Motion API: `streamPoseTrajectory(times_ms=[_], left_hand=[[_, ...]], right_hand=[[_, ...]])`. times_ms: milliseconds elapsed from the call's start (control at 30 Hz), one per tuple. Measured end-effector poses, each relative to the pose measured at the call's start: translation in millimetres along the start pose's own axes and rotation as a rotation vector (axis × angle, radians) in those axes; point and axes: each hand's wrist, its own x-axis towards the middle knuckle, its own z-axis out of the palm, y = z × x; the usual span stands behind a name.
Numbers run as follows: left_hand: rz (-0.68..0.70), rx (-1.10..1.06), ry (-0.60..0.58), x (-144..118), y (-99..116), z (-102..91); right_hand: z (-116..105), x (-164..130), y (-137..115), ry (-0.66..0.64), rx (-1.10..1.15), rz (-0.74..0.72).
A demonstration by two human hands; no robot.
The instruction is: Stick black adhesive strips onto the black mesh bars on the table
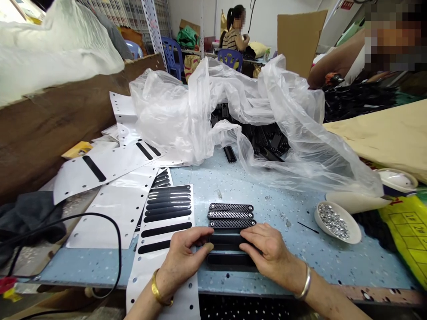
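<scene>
Both my hands are closed at the two ends of a black strip (227,242) low over the table. My left hand (185,251) pinches its left end, and my right hand (270,249) pinches the right end. Just nearer to me lies a smooth black bar (230,261), its right end partly covered by my right hand. Beyond the strip, three black bars with a crosshatched surface (231,215) lie side by side, a small metal dot at each end. Left of my hands is a white sheet (167,262) bearing a row of rounded black stickers (168,206).
A clear plastic bag (200,115) spreads across the back, with many black parts (267,138) inside. On the right stands a white bowl (354,229) of small metal pieces. More white sheets (106,213) and a black cable (113,218) lie left. Other people sit beyond.
</scene>
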Motion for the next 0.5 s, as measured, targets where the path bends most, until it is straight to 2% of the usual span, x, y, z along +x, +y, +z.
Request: streamPoseTrajectory(times_ms=[200,500], left_hand=[[0.083,-0.02,-0.048,-0.3,-1.9,0.3],[0.159,-0.013,-0.024,0.7,-7.9,2.1]], right_hand=[[-0.5,0.8,0.9,0.005,0.052,-0.001],[2.3,-3.0,2.8,0.033,0.139,0.021]])
